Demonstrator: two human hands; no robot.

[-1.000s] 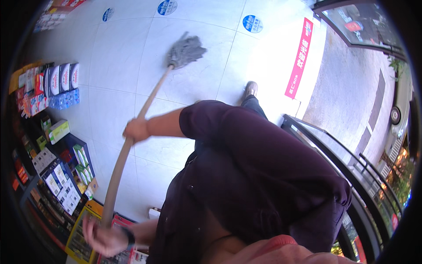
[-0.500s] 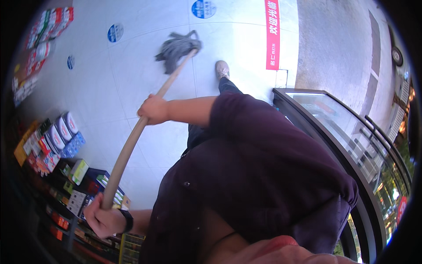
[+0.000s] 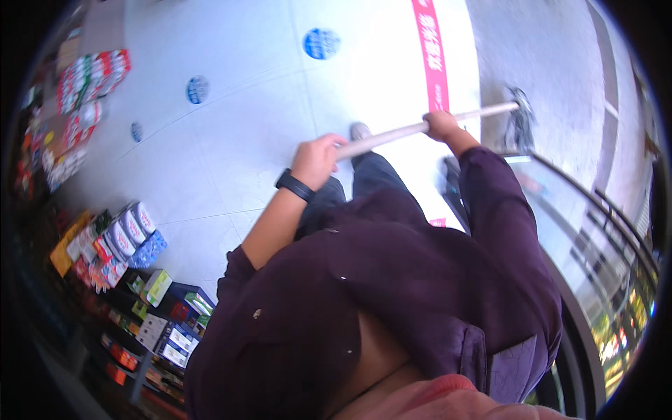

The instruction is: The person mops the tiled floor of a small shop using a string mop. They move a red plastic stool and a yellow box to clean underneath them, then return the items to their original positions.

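A mop with a pale wooden handle (image 3: 392,138) stretches from the middle of the view to the right. My left hand (image 3: 316,162), with a dark band on its wrist, is closed round the handle's near end. Farther along, my right hand (image 3: 441,127) grips the handle close to the red floor strip. The grey mop head (image 3: 519,124), smeared by motion, is over the grey paving past the strip, close to the glass door's end. Whether it touches the ground I cannot tell.
A red strip (image 3: 429,52) with white lettering crosses the pale tiled floor (image 3: 231,147), which bears round blue stickers (image 3: 321,43). Stacked packages (image 3: 94,77) and shelves of boxed goods (image 3: 161,336) line the left. A dark-framed glass door (image 3: 570,203) stands at right.
The mop head has swung from the tiles at the upper middle out to the paving on the right. Both hands have moved right with the handle, still gripping it.
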